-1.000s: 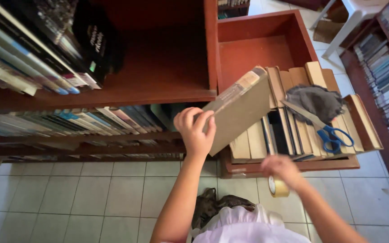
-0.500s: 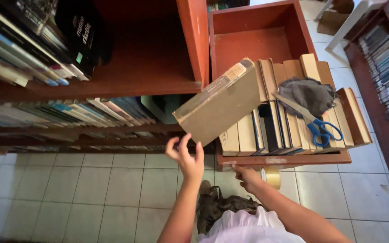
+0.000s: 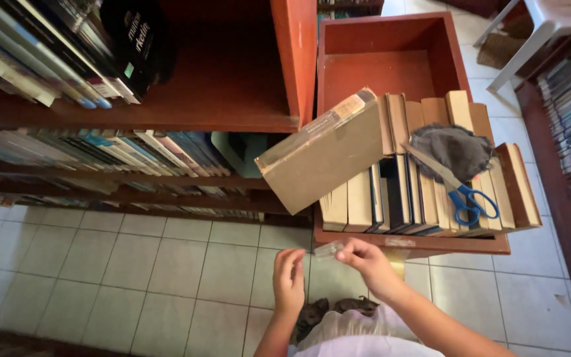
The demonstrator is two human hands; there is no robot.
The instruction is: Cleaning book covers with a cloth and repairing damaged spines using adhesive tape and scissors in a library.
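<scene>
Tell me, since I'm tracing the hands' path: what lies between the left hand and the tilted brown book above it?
In the head view, only bare tiled floor shows between the left hand and the tilted brown book; nothing bridges them.

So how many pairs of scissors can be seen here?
1. The blue-handled scissors lie on top of the row of books in the red wooden box, partly on a grey cloth. Others may be hidden.

A tan book (image 3: 328,155) juts out tilted over the hands, blocking upward reach; the red shelf compartment (image 3: 232,79) beside it stands open.
</scene>
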